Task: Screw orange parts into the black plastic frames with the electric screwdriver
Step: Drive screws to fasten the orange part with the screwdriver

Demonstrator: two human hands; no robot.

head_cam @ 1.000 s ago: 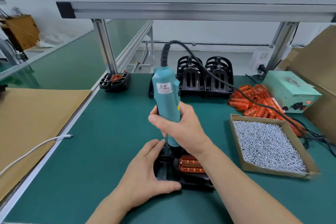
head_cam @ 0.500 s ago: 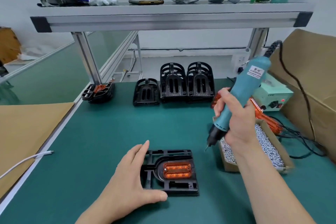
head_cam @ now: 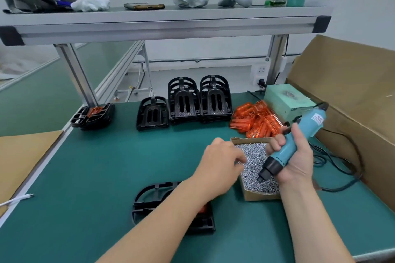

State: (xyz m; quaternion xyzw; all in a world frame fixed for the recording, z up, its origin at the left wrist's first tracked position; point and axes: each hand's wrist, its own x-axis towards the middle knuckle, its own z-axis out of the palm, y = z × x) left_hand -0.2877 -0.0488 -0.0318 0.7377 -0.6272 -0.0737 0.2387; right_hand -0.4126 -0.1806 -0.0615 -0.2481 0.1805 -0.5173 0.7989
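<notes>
A black plastic frame (head_cam: pixel 154 196) lies flat on the green mat near the front, and my left forearm crosses over it. Only a sliver of the orange part (head_cam: pixel 202 209) seated in it shows. My left hand (head_cam: pixel 222 162) reaches right over the cardboard box of screws (head_cam: pixel 256 197), its fingers bent down onto the screws; whether it pinches one is hidden. My right hand (head_cam: pixel 298 158) grips the teal electric screwdriver (head_cam: pixel 296 142) above the box. The tool is tilted, with its tip pointing down-left at the screws.
Loose orange parts (head_cam: pixel 256 119) are piled behind the screw box. Stacks of black frames (head_cam: pixel 198 100) stand at the back, and a stack of assembled ones (head_cam: pixel 92 115) sits back left. A green power unit (head_cam: pixel 286 100) and a large cardboard box (head_cam: pixel 352 92) line the right side.
My right hand lifted the screwdriver off the frame and swung it right, over the screw box. My left hand let go of the frame and reached to the screws.
</notes>
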